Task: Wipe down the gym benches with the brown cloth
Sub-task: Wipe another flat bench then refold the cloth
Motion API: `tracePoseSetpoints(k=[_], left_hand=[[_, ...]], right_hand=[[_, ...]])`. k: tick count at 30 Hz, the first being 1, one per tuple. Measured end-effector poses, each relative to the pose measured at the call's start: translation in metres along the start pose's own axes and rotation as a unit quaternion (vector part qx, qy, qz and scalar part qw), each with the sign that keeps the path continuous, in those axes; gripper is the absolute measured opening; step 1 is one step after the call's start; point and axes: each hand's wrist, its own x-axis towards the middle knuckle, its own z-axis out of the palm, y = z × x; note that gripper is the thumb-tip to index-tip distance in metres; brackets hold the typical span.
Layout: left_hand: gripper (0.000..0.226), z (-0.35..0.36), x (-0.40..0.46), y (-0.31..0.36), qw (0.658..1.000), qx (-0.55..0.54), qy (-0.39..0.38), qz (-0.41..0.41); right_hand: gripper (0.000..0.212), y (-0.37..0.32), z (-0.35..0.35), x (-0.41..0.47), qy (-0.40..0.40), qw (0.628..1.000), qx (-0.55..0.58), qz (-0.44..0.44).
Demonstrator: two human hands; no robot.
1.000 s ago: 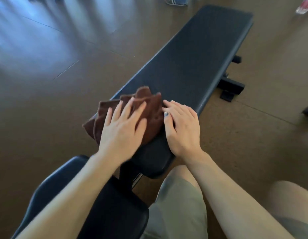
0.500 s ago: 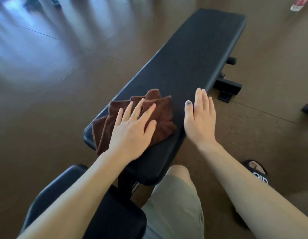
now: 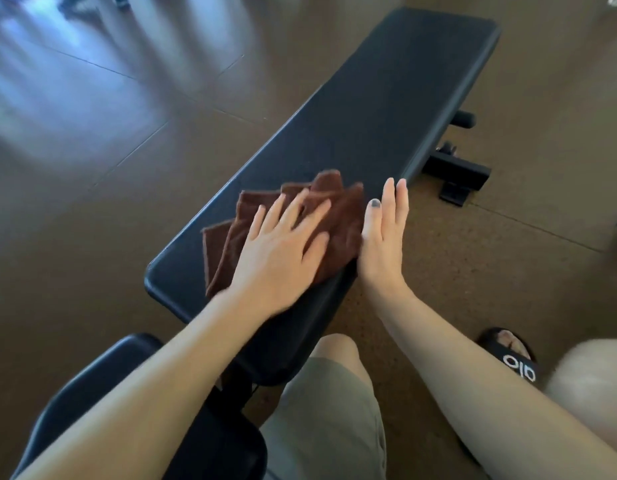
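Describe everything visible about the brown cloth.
The brown cloth is a soft, towel-like fabric, folded into several overlapping layers with fanned corners. It lies flat on the near end of the black bench pad. The left hand presses on it with spread fingers; the right hand touches its right edge.

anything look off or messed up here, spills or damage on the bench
Nothing stands out. The bench pad looks whole, with no spill or tear showing. The brown cloth is only loosely bunched under the flat left hand, and the right hand rests along the pad's edge.
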Motion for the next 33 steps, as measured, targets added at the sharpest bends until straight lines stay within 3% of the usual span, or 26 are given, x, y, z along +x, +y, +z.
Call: tracePoseSetpoints(k=[5,13,21,29,33], left_hand=[[0.057,-0.003,-0.109,-0.01,0.999,-0.003,-0.039,0.017],[0.06,-0.002,-0.013,-0.012,1.0,0.01,-0.009,0.008],[0.067,0.01,-0.141,-0.012,0.999,0.032,-0.011,0.021],[0.063,0.011,-0.074,0.01,0.999,0.018,-0.003,0.035],[0.064,0.007,-0.097,0.002,1.0,0.016,-0.01,0.024]], right_hand=[[0.07,-0.017,0.02,-0.013,0.064,0.997,0.019,0.048],[0.063,-0.008,0.021,-0.009,0.094,0.993,0.054,0.042],[0.063,-0.009,0.024,-0.011,0.112,0.99,0.073,0.034],[0.051,-0.005,0.02,-0.007,0.1,0.992,0.073,0.032],[0.051,-0.013,0.014,-0.01,0.078,0.992,0.089,0.043]])
